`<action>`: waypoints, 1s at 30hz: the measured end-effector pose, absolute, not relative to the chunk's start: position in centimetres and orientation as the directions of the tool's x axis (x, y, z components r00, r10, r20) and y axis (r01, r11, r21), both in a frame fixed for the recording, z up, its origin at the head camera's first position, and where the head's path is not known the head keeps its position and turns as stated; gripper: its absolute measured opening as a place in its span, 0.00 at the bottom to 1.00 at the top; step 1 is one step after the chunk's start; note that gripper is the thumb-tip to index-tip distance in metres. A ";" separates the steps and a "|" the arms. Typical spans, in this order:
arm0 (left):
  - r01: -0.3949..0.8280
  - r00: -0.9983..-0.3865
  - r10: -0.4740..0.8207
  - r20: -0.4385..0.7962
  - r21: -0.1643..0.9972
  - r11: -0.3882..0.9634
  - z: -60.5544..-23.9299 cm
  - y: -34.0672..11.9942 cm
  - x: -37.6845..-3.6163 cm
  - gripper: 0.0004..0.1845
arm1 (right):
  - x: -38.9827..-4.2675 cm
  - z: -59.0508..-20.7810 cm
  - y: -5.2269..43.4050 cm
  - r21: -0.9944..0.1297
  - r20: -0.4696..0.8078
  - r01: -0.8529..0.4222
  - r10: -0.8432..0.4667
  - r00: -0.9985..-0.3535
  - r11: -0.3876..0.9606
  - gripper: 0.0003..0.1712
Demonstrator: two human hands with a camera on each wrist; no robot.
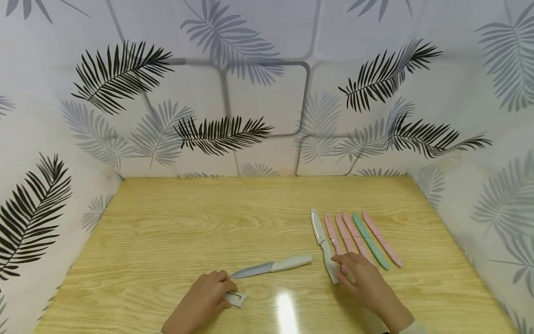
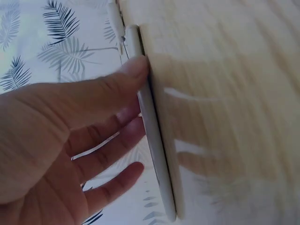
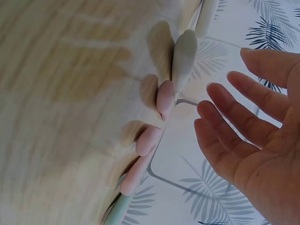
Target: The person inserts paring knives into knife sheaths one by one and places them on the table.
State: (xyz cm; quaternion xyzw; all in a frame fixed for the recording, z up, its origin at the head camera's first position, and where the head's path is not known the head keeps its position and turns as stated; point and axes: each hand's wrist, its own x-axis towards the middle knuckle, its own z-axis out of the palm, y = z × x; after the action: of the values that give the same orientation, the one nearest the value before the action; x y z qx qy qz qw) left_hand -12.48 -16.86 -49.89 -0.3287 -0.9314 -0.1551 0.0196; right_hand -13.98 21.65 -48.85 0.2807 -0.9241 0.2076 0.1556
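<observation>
My left hand [image 1: 220, 288] rests on a small white blade cover [image 1: 237, 298] near the table's front edge. In the left wrist view the thumb and fingers of that hand [image 2: 136, 98] lie straight against the cover's [image 2: 152, 136] upper face. Just beyond lies a bare grey-bladed knife with a white handle [image 1: 271, 266]. My right hand [image 1: 341, 271] hovers open over the handle ends of a row of knives: a white covered knife [image 1: 323, 243], pink knives [image 1: 346, 234] and a green one [image 1: 371, 242]. In the right wrist view the right hand's [image 3: 225, 79] fingers are spread beside the white handle [image 3: 185, 54] and the pink handles [image 3: 165, 96].
The wooden table [image 1: 175, 222] is boxed in by leaf-patterned walls [image 1: 258, 93] at the back and both sides. A bright glare spot [image 1: 287, 311] lies between my hands.
</observation>
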 end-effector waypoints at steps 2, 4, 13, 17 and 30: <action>0.631 -0.774 0.617 0.139 0.247 0.735 -50.0 -16.8 -12.4 0.13 | -13.9 -49.0 21.6 -0.291 0.413 -0.594 -0.461 -0.786 0.750 0.21; 0.644 -0.764 0.631 0.132 0.213 0.735 -50.0 -16.7 -12.4 0.12 | -13.9 -49.1 21.5 -0.289 0.414 -0.599 -0.466 -0.782 0.747 0.20; 0.706 -0.708 0.691 0.145 0.111 0.700 -49.7 -16.2 -12.5 0.10 | -13.9 -49.1 21.4 -0.309 0.409 -0.626 -0.495 -0.767 0.716 0.19; 0.720 -0.694 0.706 0.144 0.110 0.685 -49.6 -16.0 -12.6 0.11 | -13.9 -49.0 21.2 -0.314 0.405 -0.629 -0.499 -0.766 0.711 0.18; 0.696 -0.717 0.658 0.233 0.185 0.693 -49.1 -16.2 -12.5 0.10 | -14.2 -48.8 20.4 -0.313 0.384 -0.627 -0.509 -0.770 0.713 0.18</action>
State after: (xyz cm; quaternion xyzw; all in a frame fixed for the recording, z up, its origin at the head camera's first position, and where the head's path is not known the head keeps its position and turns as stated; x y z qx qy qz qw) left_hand -12.54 -16.22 -49.07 -0.3690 -0.9172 -0.1309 0.0742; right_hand -14.21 20.45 -48.79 0.3104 -0.9154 0.2172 0.1359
